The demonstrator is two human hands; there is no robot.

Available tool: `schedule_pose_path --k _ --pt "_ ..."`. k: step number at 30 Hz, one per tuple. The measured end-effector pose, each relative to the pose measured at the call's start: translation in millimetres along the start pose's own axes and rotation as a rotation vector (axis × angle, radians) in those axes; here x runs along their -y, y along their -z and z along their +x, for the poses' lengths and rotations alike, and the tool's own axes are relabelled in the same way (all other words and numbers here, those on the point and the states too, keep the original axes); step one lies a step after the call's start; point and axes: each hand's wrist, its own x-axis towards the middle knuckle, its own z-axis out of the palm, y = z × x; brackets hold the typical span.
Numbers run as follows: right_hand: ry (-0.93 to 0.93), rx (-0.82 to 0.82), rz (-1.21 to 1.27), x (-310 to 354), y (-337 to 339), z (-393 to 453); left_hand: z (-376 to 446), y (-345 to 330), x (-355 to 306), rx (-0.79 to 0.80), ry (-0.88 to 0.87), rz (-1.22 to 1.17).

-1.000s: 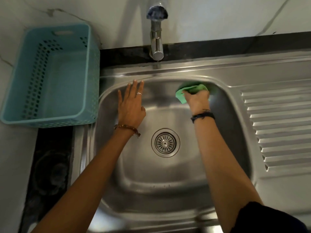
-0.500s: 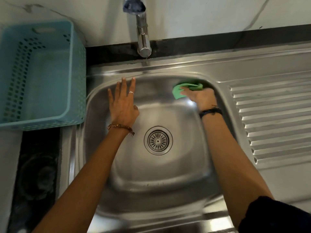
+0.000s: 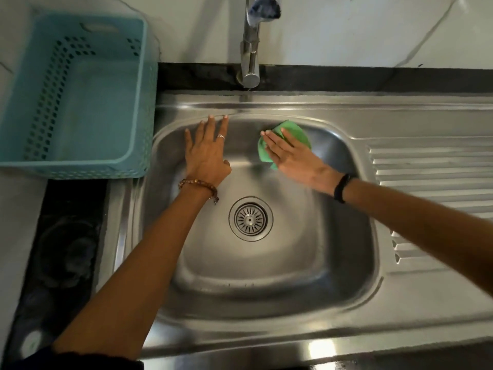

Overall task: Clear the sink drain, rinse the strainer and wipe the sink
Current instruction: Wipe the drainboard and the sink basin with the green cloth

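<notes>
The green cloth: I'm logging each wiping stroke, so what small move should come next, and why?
Probably slide the green cloth leftward along the sink's back wall toward the left hand. The right hand presses it flat there with straight fingers, and the wall between the hands looks unwiped.

steel sink [image 3: 306, 340] set in a dark counter [image 3: 346, 77], strainer [image 3: 250, 218] seated at the basin's centre; ribbed drainboard [image 3: 426, 166] to its right; blue basket [image 3: 80, 102] on the counter, beside the sink's left rim
</notes>
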Motion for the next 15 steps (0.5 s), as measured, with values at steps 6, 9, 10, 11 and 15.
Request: schedule_pose_path --k 6,9,10,11,15 --pt "0.364 0.077 -0.407 -56 -19 2 -3 -8 0 -0.038 0.004 0.020" --pt "0.439 0.153 -0.432 -59 -28 4 -3 -11 0 -0.022 -0.001 0.038" --pt "0.456 0.179 -0.433 -57 -31 2 -3 -12 0 -0.012 0.001 0.040" --pt "0.479 0.217 -0.423 -55 -35 -1 -3 -12 1 -0.003 0.005 0.044" --pt "0.486 0.440 -0.383 -49 -48 -27 -2 -11 4 0.019 -0.011 0.018"
